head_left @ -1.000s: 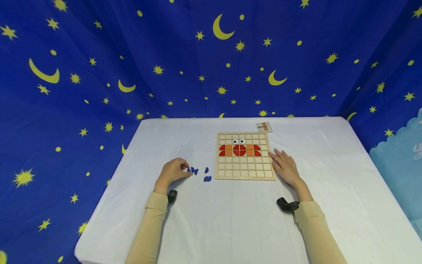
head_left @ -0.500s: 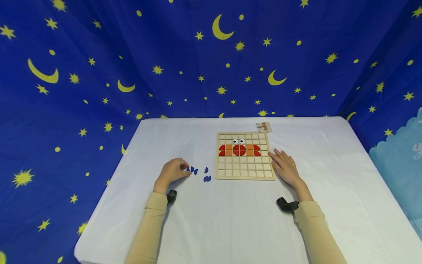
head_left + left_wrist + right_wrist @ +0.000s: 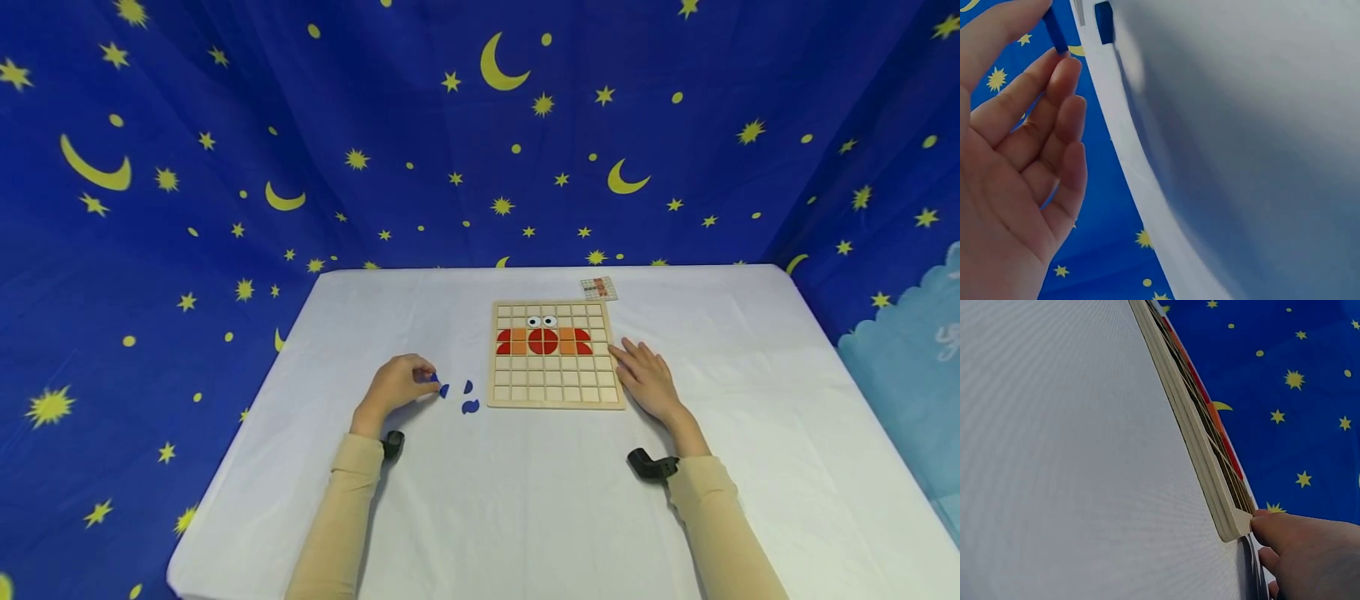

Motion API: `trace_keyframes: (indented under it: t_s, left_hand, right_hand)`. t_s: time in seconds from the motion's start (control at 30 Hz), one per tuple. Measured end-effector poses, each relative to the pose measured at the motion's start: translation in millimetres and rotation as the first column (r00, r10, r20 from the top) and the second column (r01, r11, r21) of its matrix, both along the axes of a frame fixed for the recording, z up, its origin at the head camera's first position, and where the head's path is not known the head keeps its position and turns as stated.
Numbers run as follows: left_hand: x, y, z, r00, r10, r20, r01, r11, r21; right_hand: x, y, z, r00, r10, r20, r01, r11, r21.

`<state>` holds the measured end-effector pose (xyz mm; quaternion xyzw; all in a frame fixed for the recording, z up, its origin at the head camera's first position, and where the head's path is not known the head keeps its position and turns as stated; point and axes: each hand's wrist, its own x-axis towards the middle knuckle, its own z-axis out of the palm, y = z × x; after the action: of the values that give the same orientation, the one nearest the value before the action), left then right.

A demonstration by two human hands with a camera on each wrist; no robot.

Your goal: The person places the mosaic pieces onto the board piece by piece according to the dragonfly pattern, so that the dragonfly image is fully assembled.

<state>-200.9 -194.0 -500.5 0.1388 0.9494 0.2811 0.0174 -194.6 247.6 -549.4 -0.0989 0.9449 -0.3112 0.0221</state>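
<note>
My left hand (image 3: 399,387) pinches a small blue puzzle piece (image 3: 1055,30) between thumb and fingertips, held up from the table in the left wrist view. Right beside those fingertips lies another blue piece (image 3: 444,391), with a blue half-round piece (image 3: 468,387) and a wavy blue shape (image 3: 470,407) farther right. The wooden grid board (image 3: 555,401) bears red and orange pieces (image 3: 543,342) and two round eyes (image 3: 542,322) in its upper half. My right hand (image 3: 649,379) rests at the board's right edge, fingers extended, its thumb touching the frame in the right wrist view.
A small pattern card (image 3: 599,289) lies behind the board's far right corner. The white cloth-covered table (image 3: 525,517) ends at a blue curtain (image 3: 420,125) with moons and stars at the back and sides.
My left hand has picked up a blue piece from the small cluster and shifted slightly to the right with it. The right hand stays at the board's edge.
</note>
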Motion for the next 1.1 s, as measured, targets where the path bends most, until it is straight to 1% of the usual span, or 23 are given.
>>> trace_keyframes:
  t_s: [0.13,0.3,0.5,0.7,0.83,1.1]
  left_hand:
    - [-4.4,7,3.2,0.999,-0.007,0.031,0.006,0.999,0.035]
    - [-9.8,17,5.9,0.999,-0.029,0.031,0.027,0.998,0.058]
    - [-14.7,30,8.3,0.998,-0.044,0.047,0.039,0.995,0.092]
    - [-21.3,46,7.9,0.994,-0.1,0.042,0.093,0.985,0.145]
    - [-25.6,58,7.1,0.991,-0.133,0.027,0.128,0.98,0.15]
    - [-31.3,83,8.0,0.988,-0.148,0.033,0.141,0.978,0.151]
  right_hand:
    - [-0.3,1,-0.6,1.0,-0.003,0.001,0.003,1.0,0.006]
    - [-1.0,1,-0.9,1.0,-0.004,-0.008,0.004,1.0,0.005]
    - [-0.6,0,0.3,1.0,-0.004,-0.001,0.004,1.0,0.0]
    - [0.4,0,0.0,1.0,-0.014,-0.002,0.014,1.0,-0.013]
    - [0.8,0,-0.4,1.0,-0.017,0.001,0.018,1.0,-0.013]
    - [0.6,0,-1.1,1.0,-0.02,-0.002,0.02,1.0,-0.016]
